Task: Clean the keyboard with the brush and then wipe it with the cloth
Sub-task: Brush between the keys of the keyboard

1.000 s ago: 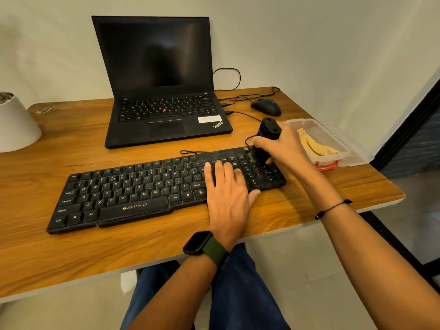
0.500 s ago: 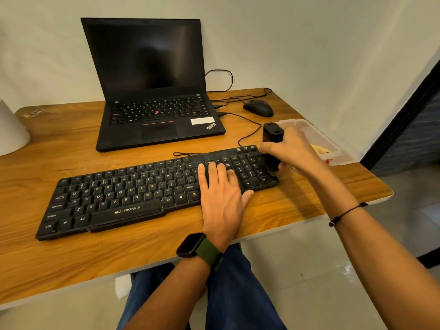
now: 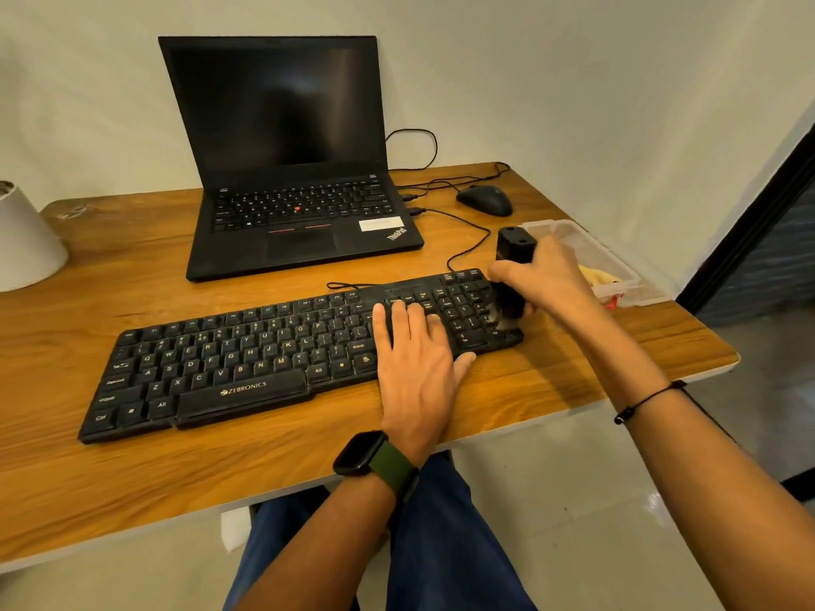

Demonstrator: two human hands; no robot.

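A long black plastic keyboard (image 3: 282, 350) with pale key legends lies slanted across the middle of the frame on a wooden desk (image 3: 551, 381) with an orange-brown grain. The left hand (image 3: 416, 363), a dark watch on a green strap at its wrist, rests flat on the keyboard's right-centre keys, fingers straight and together, thumb out along the near edge. The right hand (image 3: 549, 280), in the centre right of the frame, has its fingers and thumb curled round a chunky black brush (image 3: 511, 275) held upright, its bristle end down on the keyboard's far right corner, at the number pad; the bristles look blurred. A thin black cord sits round that wrist.

Just right of that hand, a clear plastic tub (image 3: 617, 275) stands at the desk's right edge, with a yellow cloth (image 3: 595, 273) partly visible inside it. In the upper centre of the frame an open black laptop (image 3: 291, 169) with a dark screen stands behind the keyboard, and a black mouse (image 3: 485, 200) lies to its right, cables trailing nearby. A white cone-shaped object (image 3: 26, 240) stands at the left edge.
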